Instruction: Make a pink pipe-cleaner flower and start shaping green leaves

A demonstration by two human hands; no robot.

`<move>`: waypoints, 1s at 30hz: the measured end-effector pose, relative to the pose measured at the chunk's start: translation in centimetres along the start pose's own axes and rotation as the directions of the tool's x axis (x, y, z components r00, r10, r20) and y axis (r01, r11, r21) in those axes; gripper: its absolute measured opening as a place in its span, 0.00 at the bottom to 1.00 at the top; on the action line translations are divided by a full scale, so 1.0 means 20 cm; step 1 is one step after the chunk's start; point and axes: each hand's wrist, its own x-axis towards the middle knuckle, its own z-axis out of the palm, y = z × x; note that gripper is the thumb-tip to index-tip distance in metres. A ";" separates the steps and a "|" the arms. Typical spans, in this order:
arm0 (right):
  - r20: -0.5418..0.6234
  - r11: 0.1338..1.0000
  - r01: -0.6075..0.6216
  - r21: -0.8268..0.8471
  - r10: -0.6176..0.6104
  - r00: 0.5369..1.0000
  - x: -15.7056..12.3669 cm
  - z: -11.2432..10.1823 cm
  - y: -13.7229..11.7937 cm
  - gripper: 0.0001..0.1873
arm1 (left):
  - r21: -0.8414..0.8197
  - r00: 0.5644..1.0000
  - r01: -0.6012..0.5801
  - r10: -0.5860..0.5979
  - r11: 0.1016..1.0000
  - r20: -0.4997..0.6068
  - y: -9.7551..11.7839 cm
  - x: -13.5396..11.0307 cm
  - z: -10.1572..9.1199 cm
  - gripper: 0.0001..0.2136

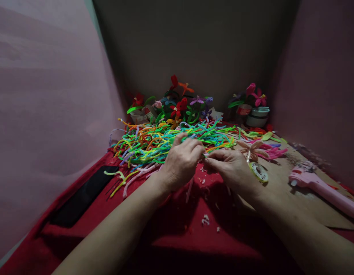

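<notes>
My left hand [184, 160] is closed, back of the hand up, over the red cloth [177, 229]. Close beside it, my right hand [234, 170] pinches with thumb and forefinger. Between the fingertips of both hands shows a small bit of pipe cleaner [205, 155], pinkish with some green; most of it is hidden. A pale pink strand [190, 190] hangs below my left hand. Just beyond the hands lies a large heap of colourful pipe cleaners [156, 143]. A tan fuzzy flower [254, 149] and a yellow-rimmed spool [259, 172] are next to my right hand.
A black phone [85, 196] lies at left. At right, a pink glue gun [317, 184] rests on a cardboard sheet [280, 194]. Fuzzy flowers [179, 107] in pots stand at the back, near a lidded container [257, 117]. Fluff scraps [205, 220] dot the cloth. Pale walls [51, 95] flank the table.
</notes>
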 end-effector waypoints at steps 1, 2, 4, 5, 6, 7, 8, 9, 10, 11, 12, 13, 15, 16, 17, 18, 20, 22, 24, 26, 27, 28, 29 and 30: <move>-0.036 0.998 -0.031 0.061 0.033 0.999 0.00 0.00 -0.01 0.09 | 0.008 0.993 0.053 -0.052 0.999 -0.103 0.01 0.01 -0.02 0.06; -0.074 0.993 -0.051 0.107 0.059 0.996 0.00 0.00 -0.01 0.10 | -0.012 0.973 0.122 -0.122 0.992 -0.198 0.01 0.01 -0.04 0.07; -0.127 0.983 -0.060 0.174 0.083 0.988 -0.01 0.00 -0.03 0.10 | -0.172 0.904 0.289 -0.327 0.942 -0.275 0.03 0.02 -0.06 0.07; -0.146 0.980 -0.053 0.194 0.082 0.986 -0.01 0.00 -0.03 0.10 | -0.309 0.865 0.383 -0.456 0.871 -0.212 0.04 0.03 -0.06 0.08; -0.163 0.978 -0.040 0.205 0.074 0.984 -0.02 0.01 -0.03 0.10 | -0.457 0.819 0.481 -0.570 0.748 -0.072 0.04 0.03 -0.06 0.10; -0.177 0.978 -0.023 0.208 0.060 0.982 -0.02 0.01 -0.03 0.10 | -0.585 0.762 0.569 -0.637 0.578 0.113 0.04 0.04 -0.05 0.12; -0.185 0.979 -0.006 0.202 0.045 0.982 -0.03 0.02 -0.03 0.10 | -0.671 0.700 0.636 -0.651 0.382 0.293 0.04 0.04 -0.03 0.14; -0.186 0.981 0.003 0.192 0.033 0.982 -0.03 0.02 -0.02 0.10 | -0.715 0.645 0.670 -0.632 0.198 0.429 0.04 0.04 -0.01 0.15; -0.174 0.984 0.003 0.180 0.029 0.984 -0.03 0.03 -0.02 0.10 | -0.734 0.606 0.677 -0.607 0.054 0.514 0.04 0.03 0.01 0.16; -0.152 0.985 -0.006 0.174 0.033 0.988 -0.03 0.04 -0.02 0.10 | -0.746 0.584 0.665 -0.594 -0.041 0.554 0.03 0.03 0.03 0.16; -0.119 0.984 -0.022 0.179 0.043 0.992 -0.03 0.04 -0.01 0.09 | -0.756 0.572 0.648 -0.595 -0.095 0.565 0.03 0.02 0.04 0.16; -0.075 0.980 -0.038 0.196 0.054 0.996 -0.03 0.04 -0.01 0.09 | -0.762 0.565 0.636 -0.599 -0.122 0.567 0.03 0.02 0.05 0.15; 0.024 0.964 -0.063 0.258 0.059 0.998 -0.03 0.04 -0.01 0.09 | -0.773 0.574 0.617 -0.588 -0.147 0.570 0.02 0.01 0.06 0.13; 0.070 0.953 -0.070 0.295 0.051 0.996 -0.03 0.03 0.00 0.10 | -0.782 0.588 0.601 -0.572 -0.164 0.572 0.03 0.01 0.06 0.12; 0.109 0.942 -0.075 0.326 0.041 0.993 -0.02 0.03 0.00 0.11 | -0.792 0.606 0.583 -0.551 -0.182 0.574 0.03 0.01 0.05 0.11; 0.139 0.935 -0.081 0.345 0.035 0.990 -0.02 0.02 0.00 0.12 | -0.799 0.626 0.570 -0.528 -0.193 0.574 0.03 0.01 0.04 0.10; 0.164 0.928 -0.104 0.357 0.047 0.985 -0.02 0.01 -0.01 0.13 | -0.809 0.650 0.558 -0.509 -0.183 0.564 0.04 0.02 0.03 0.08; 0.161 0.928 -0.137 0.347 0.085 0.983 -0.02 0.02 -0.02 0.13 | -0.818 0.643 0.552 -0.540 -0.164 0.543 0.04 0.03 0.02 0.07; 0.146 0.936 -0.160 0.313 0.119 0.982 -0.02 0.03 -0.03 0.13 | -0.828 0.617 0.539 -0.596 -0.158 0.515 0.03 0.03 0.02 0.07; 0.126 0.951 -0.173 0.258 0.144 0.981 -0.03 0.04 -0.04 0.13 | -0.834 0.600 0.541 -0.644 -0.110 0.474 0.01 0.03 0.03 0.08; 0.119 0.957 -0.179 0.230 0.155 0.981 -0.04 0.05 -0.04 0.13 | -0.833 0.603 0.551 -0.666 -0.049 0.438 0.00 0.03 0.03 0.08; 0.117 0.961 -0.184 0.208 0.162 0.980 -0.04 0.05 -0.04 0.14 | -0.826 0.616 0.562 -0.682 0.030 0.394 0.00 0.03 0.03 0.08; 0.118 0.963 -0.187 0.192 0.166 0.979 -0.04 0.05 -0.04 0.14 | -0.813 0.634 0.571 -0.690 0.112 0.350 -0.01 0.03 0.03 0.09; 0.120 0.966 -0.185 0.182 0.165 0.979 -0.04 0.05 -0.03 0.14 | -0.798 0.650 0.575 -0.694 0.182 0.310 -0.01 0.03 0.03 0.09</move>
